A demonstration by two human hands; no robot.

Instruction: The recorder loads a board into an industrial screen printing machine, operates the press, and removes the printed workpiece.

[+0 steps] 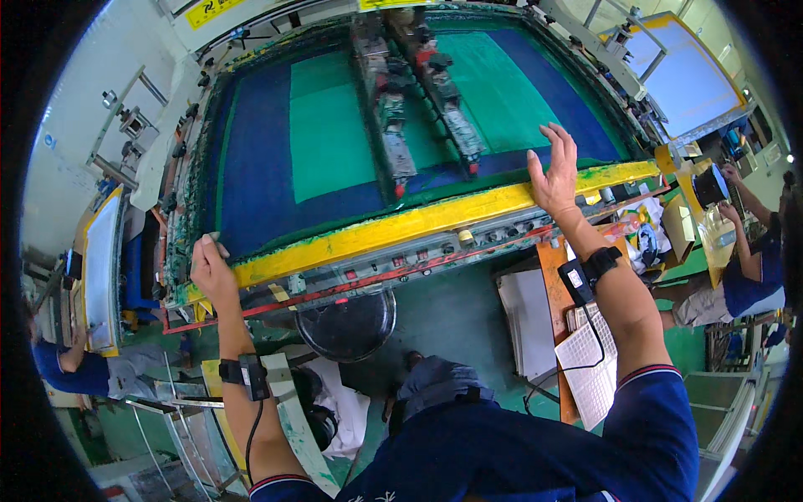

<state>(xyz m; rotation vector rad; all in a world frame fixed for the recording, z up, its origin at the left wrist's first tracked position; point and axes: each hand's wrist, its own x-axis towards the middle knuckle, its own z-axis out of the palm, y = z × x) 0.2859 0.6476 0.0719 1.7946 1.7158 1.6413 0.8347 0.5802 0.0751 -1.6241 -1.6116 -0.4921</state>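
Both of my hands are on the near rail of the big screen-printing frame (pixel 418 219), the yellow-taped bar smeared with green ink. With my left hand (pixel 211 269) I curl the fingers over the rail at its near-left corner, closed on the edge. Over on the right, my right hand (pixel 555 171) lies open and flat, fingers spread, palm pressing on the rail's top where it meets the mesh.

To do this well, I judge that both hands should carry the frame evenly, so it does not twist. I want my right palm on the taped bar, not the blue and green mesh (pixel 326 134), which would dent or smudge. Ink on the tape looks slick, so the left grip wants to be firm.

Farther in, two squeegee bars (pixel 418 92) run away from me across the mesh, well clear of my fingers. Below the rail sits a strip of clamps and switches (pixel 435 251). Underneath, near my knees, is a round black stool (pixel 347 322); to the right, a white keyboard (pixel 590 364) rests on an orange board.
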